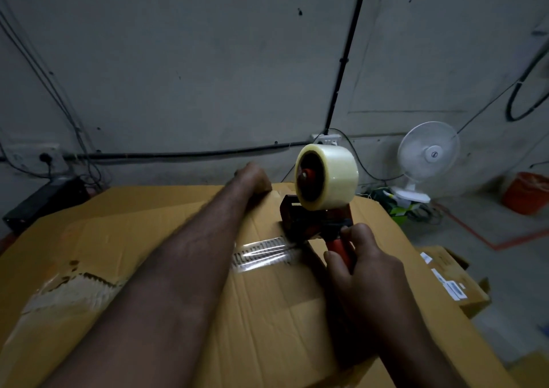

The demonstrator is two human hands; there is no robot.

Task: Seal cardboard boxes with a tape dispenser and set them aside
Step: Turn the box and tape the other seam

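A large brown cardboard box fills the lower half of the view, its top flaps closed. My right hand grips the red handle of a tape dispenser, whose front end sits on the box top. The dispenser carries a big roll of clear tape. A short strip of clear tape lies on the box just behind the dispenser. My left arm stretches across the box, and my left hand rests at the far edge of the box; its fingers are hidden over the edge.
A second, smaller cardboard box with white labels lies on the floor to the right. A white fan and an orange bucket stand by the grey wall. A black case sits at the far left.
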